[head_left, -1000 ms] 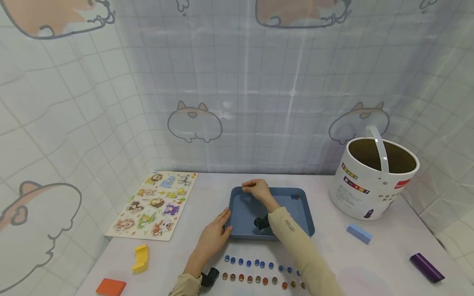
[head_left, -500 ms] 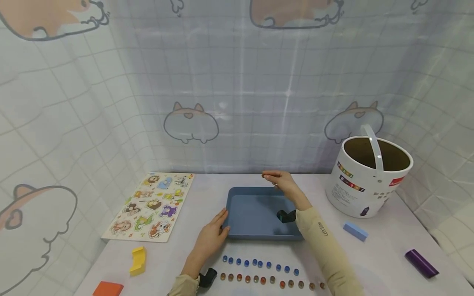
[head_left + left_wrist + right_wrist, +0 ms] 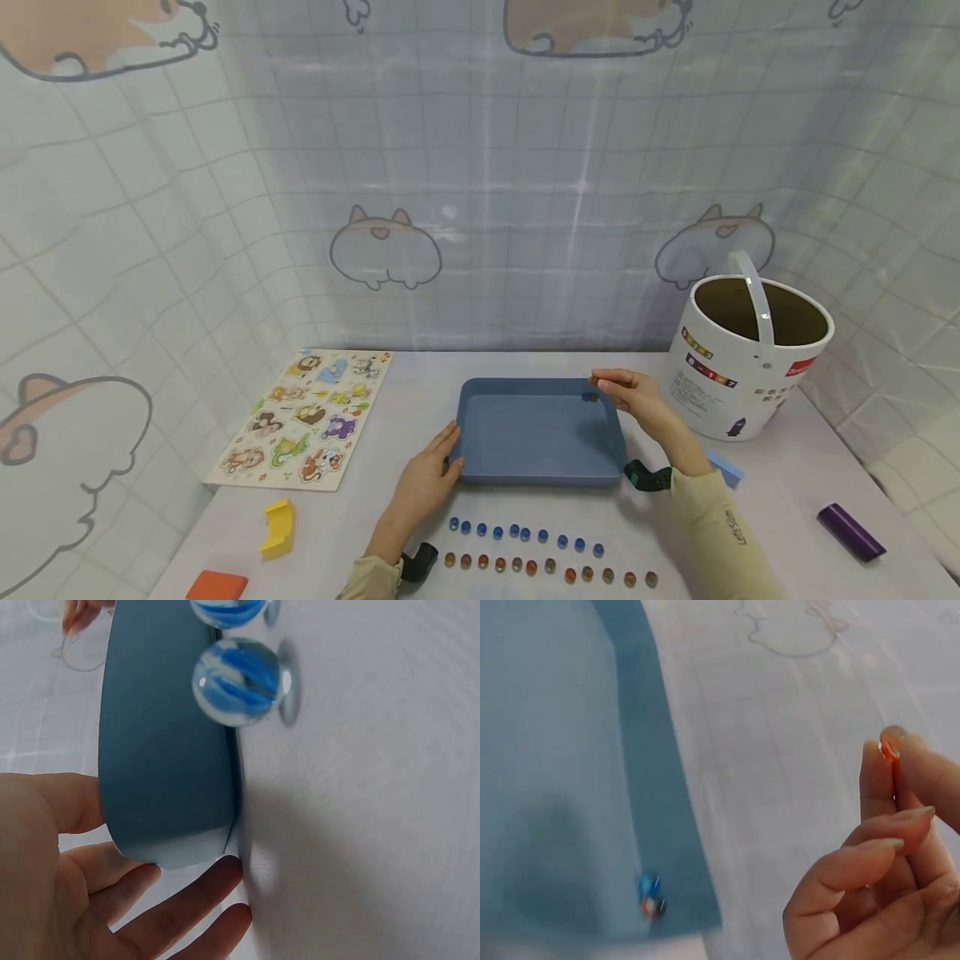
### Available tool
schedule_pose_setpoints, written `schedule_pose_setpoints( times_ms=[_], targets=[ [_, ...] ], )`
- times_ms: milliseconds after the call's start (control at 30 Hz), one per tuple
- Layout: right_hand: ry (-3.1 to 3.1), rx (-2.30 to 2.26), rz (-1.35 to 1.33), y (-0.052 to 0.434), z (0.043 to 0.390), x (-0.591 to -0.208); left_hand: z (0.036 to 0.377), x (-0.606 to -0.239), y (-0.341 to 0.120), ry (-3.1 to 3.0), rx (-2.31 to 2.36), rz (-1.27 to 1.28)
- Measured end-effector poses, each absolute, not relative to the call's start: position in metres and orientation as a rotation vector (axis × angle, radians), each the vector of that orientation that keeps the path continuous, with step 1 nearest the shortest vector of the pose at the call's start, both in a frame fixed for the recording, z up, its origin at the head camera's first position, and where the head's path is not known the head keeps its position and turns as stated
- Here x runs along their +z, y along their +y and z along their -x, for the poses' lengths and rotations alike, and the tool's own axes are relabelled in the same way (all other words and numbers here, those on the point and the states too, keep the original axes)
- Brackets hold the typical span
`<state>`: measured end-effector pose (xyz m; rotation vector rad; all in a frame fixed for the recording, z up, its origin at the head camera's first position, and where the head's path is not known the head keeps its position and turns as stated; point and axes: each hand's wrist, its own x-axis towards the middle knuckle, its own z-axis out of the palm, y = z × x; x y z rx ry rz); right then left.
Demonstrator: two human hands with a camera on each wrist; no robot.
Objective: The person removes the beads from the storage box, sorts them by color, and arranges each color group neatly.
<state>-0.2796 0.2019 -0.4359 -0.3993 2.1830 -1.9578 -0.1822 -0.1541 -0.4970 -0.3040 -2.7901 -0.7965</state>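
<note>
**A:** What have the fingers got?

**B:** On my right hand (image 3: 637, 398), the fingers (image 3: 876, 780) are pinched together at the tips on an orange marble (image 3: 890, 744), thumb against forefinger, the other fingers curled under. The hand is by the far right corner of the tray (image 3: 480, 467). The left hand (image 3: 423, 483) lies relaxed and nearly straight, fingers (image 3: 187, 900) against the tray's near left corner, steadying it without curling round it.

**A:** How will the marble handle?

**B:** I judge it light, hard and slick, glass by the look, and round, so it will roll once it is loose. A tip pinch across its middle is the hold I'd trust; squeezing off-centre could shoot it out.

**A:** And around that?

**B:** Two marbles (image 3: 589, 397) sit in the tray's far right corner, one blue, one reddish. On the desk (image 3: 420, 375) in front of the tray there is a blue row (image 3: 525, 535) and an orange row (image 3: 547, 570). Further out are a white bucket (image 3: 742, 367) to the right, an animal puzzle (image 3: 311, 412) to the left, and some loose blocks. The tray looks stiff and light.
</note>
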Motion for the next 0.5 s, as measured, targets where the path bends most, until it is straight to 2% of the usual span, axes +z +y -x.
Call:
schedule_pose_setpoints(
  times_ms=[333,500],
  targets=[
    [2.299,-1.828,0.382,0.242,0.234,-0.452,0.182,-0.498,-0.156,-2.812,-0.791,0.295],
    [2.33,-1.677,0.475,0.261,0.217,-0.455,0.184,-0.499,-0.154,-2.811,-0.8,0.301]
  ],
)
